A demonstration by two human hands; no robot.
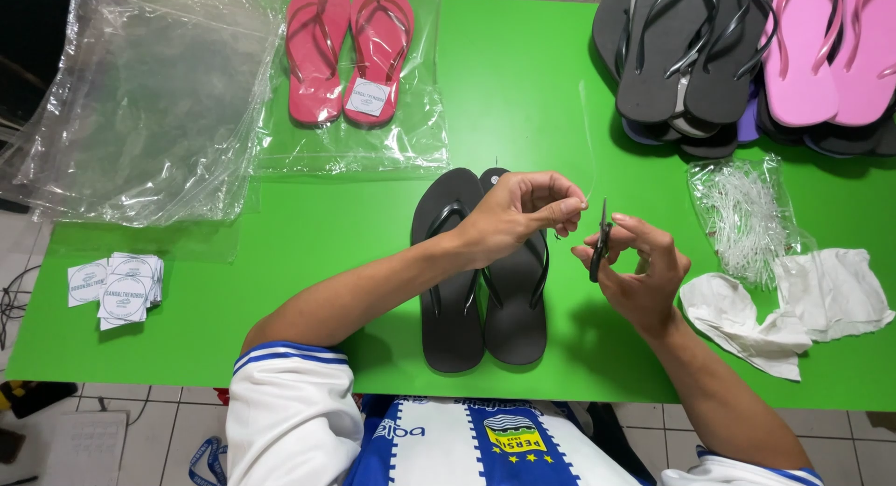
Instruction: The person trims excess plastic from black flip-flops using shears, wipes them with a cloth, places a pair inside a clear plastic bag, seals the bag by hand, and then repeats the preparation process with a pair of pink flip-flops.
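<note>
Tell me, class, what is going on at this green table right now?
A person sits at the green table with a pair of black flip-flops lying flat in front of them. The left hand pinches a thin clear thread above the pair, and the right hand holds a small dark tool beside it. A bagged red pair lies farther back.

Small packing workshop – green table (523,94), stacked flip-flops (747,57), clear bags (140,104), label stack (117,285).
</note>
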